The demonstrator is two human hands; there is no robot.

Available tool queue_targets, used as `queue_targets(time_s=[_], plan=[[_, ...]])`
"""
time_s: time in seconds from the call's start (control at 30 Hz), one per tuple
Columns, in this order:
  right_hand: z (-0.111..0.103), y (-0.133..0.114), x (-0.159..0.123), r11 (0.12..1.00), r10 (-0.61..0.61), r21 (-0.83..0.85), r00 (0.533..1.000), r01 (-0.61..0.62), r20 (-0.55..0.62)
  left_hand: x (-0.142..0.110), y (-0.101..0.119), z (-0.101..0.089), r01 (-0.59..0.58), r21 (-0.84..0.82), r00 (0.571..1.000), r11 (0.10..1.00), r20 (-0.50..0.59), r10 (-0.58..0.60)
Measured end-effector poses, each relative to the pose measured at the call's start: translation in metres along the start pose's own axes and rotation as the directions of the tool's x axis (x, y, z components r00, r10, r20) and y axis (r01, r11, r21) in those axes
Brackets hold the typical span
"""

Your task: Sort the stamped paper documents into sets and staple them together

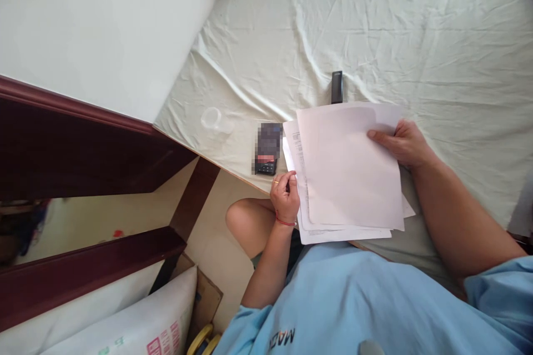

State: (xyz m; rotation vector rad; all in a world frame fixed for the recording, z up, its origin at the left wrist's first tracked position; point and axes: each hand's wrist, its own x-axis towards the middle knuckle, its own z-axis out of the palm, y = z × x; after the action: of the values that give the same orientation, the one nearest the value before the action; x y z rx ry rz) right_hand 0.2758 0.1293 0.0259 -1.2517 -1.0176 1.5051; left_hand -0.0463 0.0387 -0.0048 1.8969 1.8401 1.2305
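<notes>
A loose stack of white paper sheets (350,172) lies before me, its edges fanned out unevenly. The top sheet shows a blank face, while printed lines are visible on sheets beneath it at the left and bottom edges. My right hand (406,141) grips the stack's upper right edge, thumb on top and fingers behind. At the left edge, my left hand (286,197) is closed, with fingers curled and fingertips against the sheets' border. A black oblong object (337,87) sticks out past the papers' top edge; its lower end is hidden.
Left of the papers lies a phone (266,163) with a blurred screen. Beyond it is a clear plastic container (211,118). A wrinkled pale green sheet (416,39) covers the surface. Dark wooden furniture (75,150) and a printed white sack (137,321) are at the left.
</notes>
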Motion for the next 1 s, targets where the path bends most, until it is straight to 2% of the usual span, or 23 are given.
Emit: queue_targets(time_s=[0.23,0.47,0.67,0.73,0.83,1.0], plan=[[0.001,-0.002,0.000,0.995,0.051,-0.088,0.994,-0.043,0.094,-0.002,-0.004,0.002,0.032,0.005,0.999,0.999,-0.043,-0.032],[0.001,-0.003,0.003,0.975,0.059,-0.220,0.990,-0.029,0.128,-0.003,-0.007,0.005,0.054,0.021,0.997,0.998,-0.061,-0.053],[0.002,0.004,0.005,0.977,0.003,-0.213,0.993,0.023,0.119,-0.005,-0.004,0.006,0.197,-0.031,0.979,0.980,-0.036,-0.198],[0.002,0.006,0.005,0.976,-0.022,-0.214,0.996,0.039,0.081,-0.005,-0.002,0.006,0.226,-0.067,0.974,0.972,-0.020,-0.228],[0.001,0.007,0.006,0.979,-0.104,-0.183,0.993,0.093,-0.051,-0.005,-0.001,0.006,0.261,-0.115,0.965,0.959,-0.008,-0.263],[0.000,0.004,0.009,0.979,-0.181,0.035,0.932,0.201,-0.313,-0.005,-0.001,0.007,0.287,-0.082,0.958,0.955,0.002,-0.288]])
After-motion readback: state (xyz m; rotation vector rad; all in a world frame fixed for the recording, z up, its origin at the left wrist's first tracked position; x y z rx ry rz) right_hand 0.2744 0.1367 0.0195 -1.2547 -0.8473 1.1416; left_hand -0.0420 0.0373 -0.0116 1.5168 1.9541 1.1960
